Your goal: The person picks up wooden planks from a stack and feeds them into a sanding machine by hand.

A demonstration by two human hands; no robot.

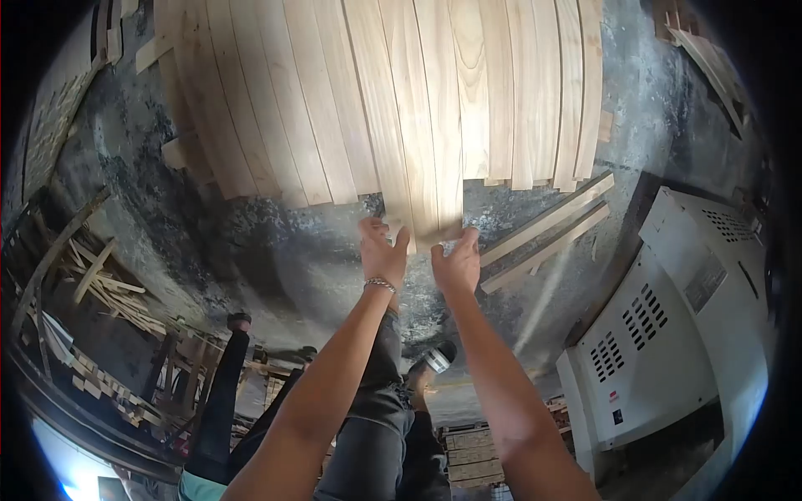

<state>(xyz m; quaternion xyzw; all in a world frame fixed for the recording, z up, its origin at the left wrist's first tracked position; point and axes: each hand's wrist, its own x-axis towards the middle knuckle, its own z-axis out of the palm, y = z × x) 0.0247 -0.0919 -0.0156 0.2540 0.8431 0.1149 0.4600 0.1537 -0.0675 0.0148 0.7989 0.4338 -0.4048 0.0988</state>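
At centre frame, my half-curled left hand (385, 253) and right hand (457, 260) meet 2 jutting planks (424, 196), grip unclear; I'm likely aligning them, the next move needing even pressure

Planks (334, 100), wood offcuts (96, 270) and a vented machine (668, 359) mark a workshop.

Left arm (330, 367): we reach it forward, bare, slanting inward from the lower left.
Right arm (493, 359): we reach it likewise, from the lower right.
Left hand (384, 250): we bend its fingers (370, 225), thumb (402, 242) on the inner side.
Right hand (457, 263): we curl its fingers (470, 238), thumb inward too.
Spacing: our hands sit near each other, apart.
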